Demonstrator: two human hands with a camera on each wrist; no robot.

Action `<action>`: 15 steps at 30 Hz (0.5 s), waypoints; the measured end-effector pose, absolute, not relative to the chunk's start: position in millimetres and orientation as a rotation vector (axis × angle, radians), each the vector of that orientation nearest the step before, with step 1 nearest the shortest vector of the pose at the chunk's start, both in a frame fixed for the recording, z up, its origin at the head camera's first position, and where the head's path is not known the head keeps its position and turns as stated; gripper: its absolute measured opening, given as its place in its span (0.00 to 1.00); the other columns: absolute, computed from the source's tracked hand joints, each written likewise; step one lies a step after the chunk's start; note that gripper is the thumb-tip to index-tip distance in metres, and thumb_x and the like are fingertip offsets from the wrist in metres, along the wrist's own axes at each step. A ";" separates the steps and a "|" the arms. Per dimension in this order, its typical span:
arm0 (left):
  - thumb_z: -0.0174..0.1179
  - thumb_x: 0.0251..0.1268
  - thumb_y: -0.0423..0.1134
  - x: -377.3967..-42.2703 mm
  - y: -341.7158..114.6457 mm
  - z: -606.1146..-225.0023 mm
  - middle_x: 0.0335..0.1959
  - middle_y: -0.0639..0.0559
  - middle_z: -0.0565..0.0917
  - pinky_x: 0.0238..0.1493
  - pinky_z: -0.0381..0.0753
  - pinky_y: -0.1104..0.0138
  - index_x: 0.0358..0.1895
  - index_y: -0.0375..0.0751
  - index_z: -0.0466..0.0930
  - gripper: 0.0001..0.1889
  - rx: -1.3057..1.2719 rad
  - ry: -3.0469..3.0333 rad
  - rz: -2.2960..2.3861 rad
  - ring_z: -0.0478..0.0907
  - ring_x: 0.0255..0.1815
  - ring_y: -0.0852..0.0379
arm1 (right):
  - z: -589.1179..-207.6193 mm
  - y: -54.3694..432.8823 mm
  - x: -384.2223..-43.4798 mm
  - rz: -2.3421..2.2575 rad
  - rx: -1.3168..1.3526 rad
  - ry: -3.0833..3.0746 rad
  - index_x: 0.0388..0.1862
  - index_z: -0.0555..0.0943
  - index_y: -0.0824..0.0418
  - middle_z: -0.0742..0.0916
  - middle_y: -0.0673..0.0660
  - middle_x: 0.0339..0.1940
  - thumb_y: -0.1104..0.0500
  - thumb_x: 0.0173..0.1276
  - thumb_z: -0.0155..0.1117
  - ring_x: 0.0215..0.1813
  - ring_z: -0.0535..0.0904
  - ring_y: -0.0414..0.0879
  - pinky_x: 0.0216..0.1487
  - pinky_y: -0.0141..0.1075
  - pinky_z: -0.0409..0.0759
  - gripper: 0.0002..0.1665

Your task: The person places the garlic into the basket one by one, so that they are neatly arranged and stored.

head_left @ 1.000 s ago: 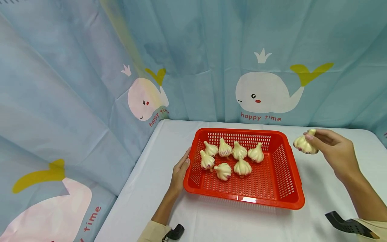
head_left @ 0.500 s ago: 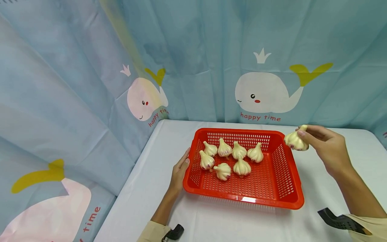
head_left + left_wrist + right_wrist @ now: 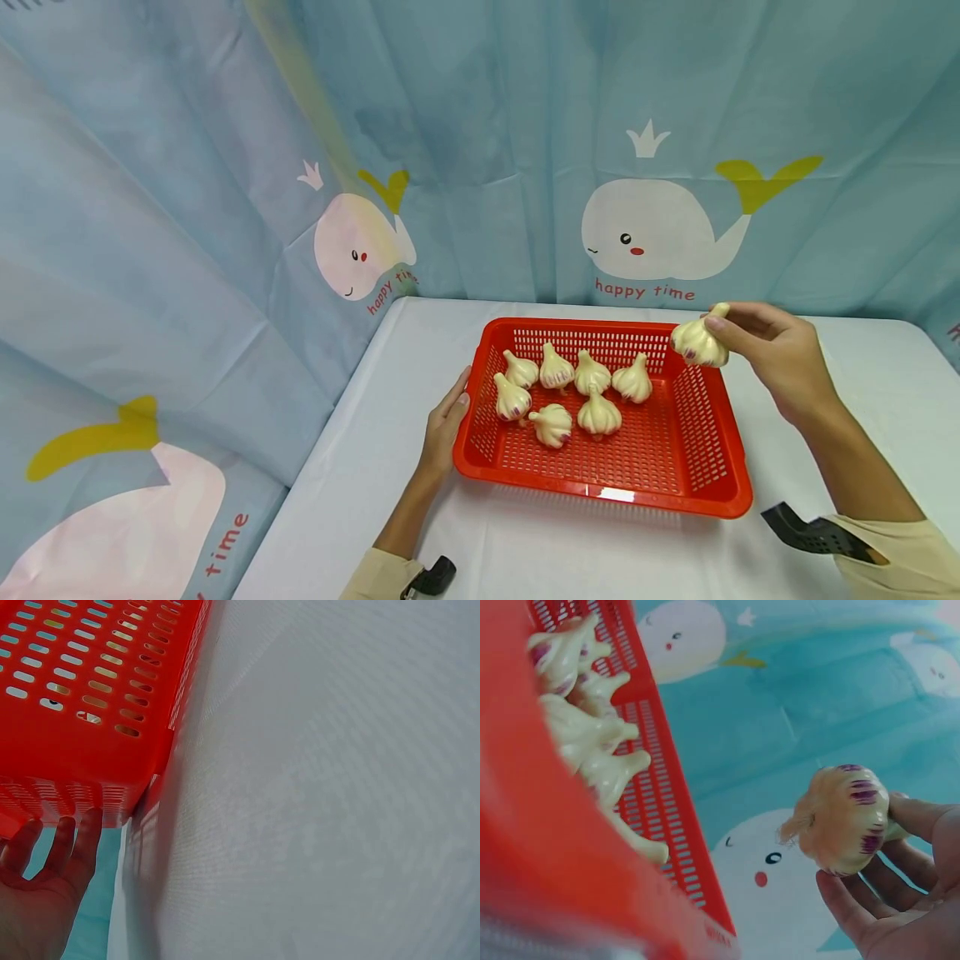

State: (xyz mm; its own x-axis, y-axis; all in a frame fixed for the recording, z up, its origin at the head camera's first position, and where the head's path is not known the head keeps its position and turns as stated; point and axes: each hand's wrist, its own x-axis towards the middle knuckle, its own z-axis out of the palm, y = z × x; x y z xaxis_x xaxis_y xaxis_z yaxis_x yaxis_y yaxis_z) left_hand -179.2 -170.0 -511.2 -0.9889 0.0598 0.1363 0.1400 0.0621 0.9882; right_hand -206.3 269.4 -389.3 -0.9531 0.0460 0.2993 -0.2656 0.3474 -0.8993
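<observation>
A red plastic basket with slotted walls stands on the white-covered table. Inside lie several pale garlic bulbs with purple streaks, such as the bulb near its middle. My left hand rests against the basket's left end; in the left wrist view its fairly straight fingers touch the end wall. Between thumb and fingers, my right hand pinches another garlic bulb by its stem end, over the basket's back right corner. The right wrist view shows this bulb's root end pointing away from the palm.
A blue curtain with whale prints hangs behind the table and along its left side. The basket's right part shows its bare slotted floor. A black strap is on my right wrist.
My right hand has moved left with the garlic bulb, from beside the basket to over its back right corner. The left hand and the basket stay in place.
</observation>
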 end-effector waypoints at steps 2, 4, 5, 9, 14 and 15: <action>0.42 0.88 0.44 -179.0 -170.2 -511.4 0.83 0.55 0.65 0.73 0.75 0.63 0.85 0.51 0.60 0.27 -0.217 -2.243 -2.101 0.64 0.82 0.49 | -386.7 265.1 -207.7 1.639 0.203 -2.347 0.62 0.83 0.67 0.88 0.36 0.48 0.59 0.77 0.68 0.50 0.83 0.34 0.49 0.19 0.81 0.20; 0.42 0.88 0.44 -178.9 -170.1 -511.6 0.83 0.55 0.66 0.72 0.75 0.63 0.85 0.51 0.61 0.27 -0.215 -2.241 -2.102 0.64 0.82 0.49 | -383.8 260.9 -209.4 1.647 0.207 -2.348 0.63 0.83 0.68 0.88 0.36 0.48 0.58 0.78 0.68 0.50 0.83 0.34 0.49 0.19 0.81 0.21; 0.42 0.88 0.44 -178.9 -170.1 -511.7 0.83 0.55 0.66 0.72 0.75 0.63 0.85 0.52 0.61 0.27 -0.213 -2.240 -2.104 0.64 0.82 0.49 | -382.6 259.0 -210.3 1.650 0.212 -2.348 0.63 0.83 0.69 0.88 0.36 0.47 0.57 0.78 0.68 0.49 0.83 0.34 0.49 0.19 0.81 0.21; 0.42 0.88 0.45 -179.3 -169.8 -512.0 0.83 0.57 0.66 0.72 0.75 0.63 0.84 0.55 0.62 0.27 -0.200 -2.237 -2.113 0.64 0.82 0.51 | -380.5 253.3 -215.3 1.654 0.238 -2.361 0.63 0.82 0.70 0.88 0.35 0.46 0.56 0.78 0.67 0.50 0.83 0.34 0.50 0.19 0.80 0.23; 0.42 0.88 0.45 -179.7 -170.4 -512.9 0.83 0.55 0.65 0.72 0.75 0.60 0.84 0.55 0.62 0.27 -0.219 -2.229 -2.115 0.64 0.82 0.49 | -381.8 248.6 -222.3 1.667 0.272 -2.399 0.64 0.82 0.69 0.88 0.35 0.47 0.55 0.79 0.67 0.53 0.81 0.36 0.52 0.18 0.78 0.23; 0.42 0.88 0.45 -179.7 -170.5 -513.1 0.83 0.54 0.65 0.73 0.75 0.60 0.84 0.54 0.62 0.27 -0.224 -2.228 -2.117 0.64 0.83 0.49 | -382.3 248.0 -223.8 1.673 0.281 -2.408 0.63 0.82 0.69 0.88 0.36 0.47 0.54 0.79 0.67 0.53 0.81 0.36 0.52 0.19 0.78 0.23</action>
State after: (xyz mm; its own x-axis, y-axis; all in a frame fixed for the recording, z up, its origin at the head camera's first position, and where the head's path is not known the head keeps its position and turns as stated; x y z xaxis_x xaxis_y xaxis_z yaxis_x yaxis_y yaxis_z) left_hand -179.7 -170.5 -513.1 -0.9876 0.0635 0.1435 0.1466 0.0465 0.9881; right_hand -223.8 248.0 -382.3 -0.9628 -0.0440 0.2668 -0.2653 0.3431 -0.9010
